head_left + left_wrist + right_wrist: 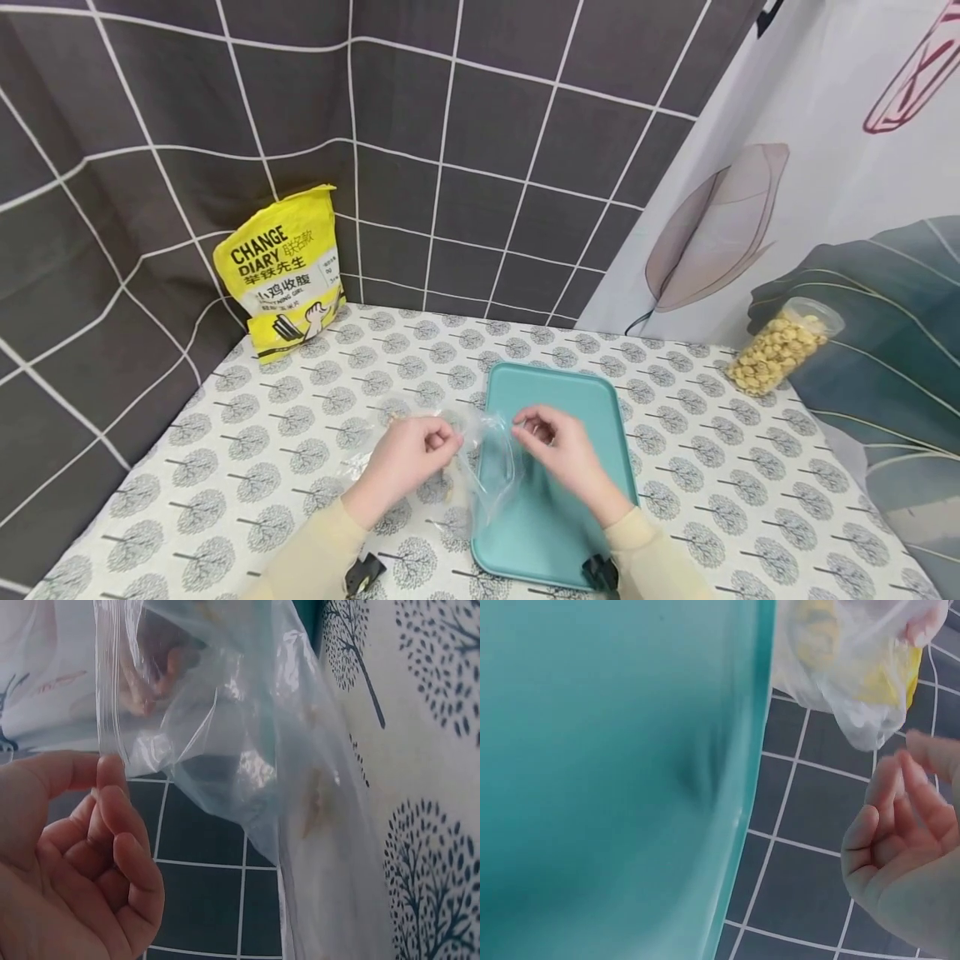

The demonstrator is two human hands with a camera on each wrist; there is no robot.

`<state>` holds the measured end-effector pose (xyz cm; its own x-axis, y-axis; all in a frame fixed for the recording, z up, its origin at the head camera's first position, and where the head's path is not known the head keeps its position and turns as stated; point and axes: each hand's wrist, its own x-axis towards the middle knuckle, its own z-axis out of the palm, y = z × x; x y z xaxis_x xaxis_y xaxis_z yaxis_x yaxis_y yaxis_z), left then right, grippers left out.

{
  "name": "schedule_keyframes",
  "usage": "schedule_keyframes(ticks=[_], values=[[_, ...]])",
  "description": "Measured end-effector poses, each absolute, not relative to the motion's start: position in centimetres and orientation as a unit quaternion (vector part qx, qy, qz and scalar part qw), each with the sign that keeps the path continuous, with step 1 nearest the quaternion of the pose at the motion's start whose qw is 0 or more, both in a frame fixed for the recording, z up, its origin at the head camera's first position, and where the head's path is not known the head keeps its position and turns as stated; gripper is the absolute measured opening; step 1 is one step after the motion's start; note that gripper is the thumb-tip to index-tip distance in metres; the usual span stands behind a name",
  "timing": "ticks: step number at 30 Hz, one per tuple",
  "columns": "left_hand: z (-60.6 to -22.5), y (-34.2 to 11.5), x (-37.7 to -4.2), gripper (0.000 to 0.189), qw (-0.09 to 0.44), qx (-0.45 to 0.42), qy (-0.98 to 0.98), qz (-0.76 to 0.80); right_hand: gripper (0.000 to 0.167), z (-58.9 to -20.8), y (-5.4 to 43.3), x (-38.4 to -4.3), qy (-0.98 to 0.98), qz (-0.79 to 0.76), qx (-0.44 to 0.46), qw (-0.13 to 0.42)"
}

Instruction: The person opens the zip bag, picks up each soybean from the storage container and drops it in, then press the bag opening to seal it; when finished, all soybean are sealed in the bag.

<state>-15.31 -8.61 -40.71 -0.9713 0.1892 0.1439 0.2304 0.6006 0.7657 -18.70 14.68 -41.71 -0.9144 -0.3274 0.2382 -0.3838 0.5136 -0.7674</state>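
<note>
My left hand (416, 454) pinches the zip edge of a clear zip-lock bag (491, 483) between thumb and index finger. The left wrist view shows the bag (225, 735) hanging from that pinch, its film creased, with small tan pieces (315, 799) blurred behind the plastic. Over the teal tray (570, 533), my right hand (558, 450) is close to the bag's right side. In the right wrist view its fingers (885, 784) are loosely bent, beside the bag's lower corner, and nothing shows between them and the thumb.
A yellow snack bag (288, 275) stands at the back left against the dark checked curtain (487, 125). At the right, a clear jar (783, 346) of popcorn-like pieces leans on the patterned cloth. Tree-print cloth (247, 483) covers the table.
</note>
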Motion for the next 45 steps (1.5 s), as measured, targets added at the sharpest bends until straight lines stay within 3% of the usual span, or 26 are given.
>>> schedule_keyframes(ticks=[3,9,15,24,29,34,40,42,45], values=[[-40.8,-8.7,-15.1,0.017,0.014,-0.136,-0.894,-0.427,0.019,-41.4,14.9,-18.9,-0.872,0.451,0.187,0.03],[-41.1,-8.8,-14.8,0.018,0.013,-0.161,-0.887,-0.433,0.029,-41.5,14.9,-19.2,-0.877,0.425,0.22,-0.038],[-41.1,-9.0,-14.3,0.019,0.017,-0.171,-0.887,-0.429,0.035,-41.7,14.8,-19.0,-0.861,0.453,0.224,-0.063],[-41.0,-9.1,-13.9,0.019,0.004,-0.184,-0.883,-0.432,0.021,-41.3,14.4,-17.9,-0.848,0.48,0.214,-0.07],[-41.1,-9.1,-12.7,0.022,0.046,-0.179,-0.905,-0.383,0.015,-40.9,14.3,-17.4,-0.845,0.494,0.195,-0.065],[-40.7,-8.7,-10.3,0.038,0.107,-0.2,-0.939,-0.257,0.012,-40.7,14.2,-17.3,-0.835,0.52,0.172,-0.052],[-40.4,-8.3,-8.5,0.062,0.113,-0.26,-0.947,-0.148,0.016,-40.4,14.2,-17.1,-0.805,0.574,0.14,-0.044],[-40.6,-8.2,-8.2,0.058,0.116,-0.274,-0.942,-0.152,0.017,-40.3,14.3,-17.0,-0.798,0.585,0.135,-0.04],[-41.0,-8.2,-8.1,0.039,0.129,-0.269,-0.937,-0.182,0.017,-40.1,14.4,-16.7,-0.794,0.594,0.125,-0.034]])
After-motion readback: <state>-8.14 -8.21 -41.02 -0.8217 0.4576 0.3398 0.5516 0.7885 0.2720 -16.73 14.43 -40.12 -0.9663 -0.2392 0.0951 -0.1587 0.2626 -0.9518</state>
